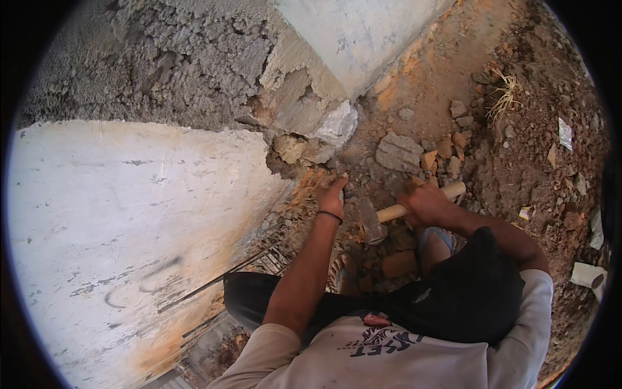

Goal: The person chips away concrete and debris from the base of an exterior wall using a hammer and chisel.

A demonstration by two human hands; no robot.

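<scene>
My right hand (424, 203) is wrapped round the wooden handle of a hammer (392, 212). The hammer's heavy, dusty grey head (370, 222) points left, low over the ground between my feet. To its left, my left hand (330, 196) is closed, with a dark band at the wrist. A small greyish bit shows beside its fingers, but what it grips is hidden. Just beyond that hand is the broken lower corner of the wall (301, 148), where rough stone and crumbling mortar are exposed between two white painted faces.
A large flat chunk of rubble (398, 152) and several brick pieces (446, 148) lie ahead of my right hand. White painted wall (129, 220) stands close on the left. Loose soil, dry grass (505, 96) and a pale hollow block (588, 275) are on the right.
</scene>
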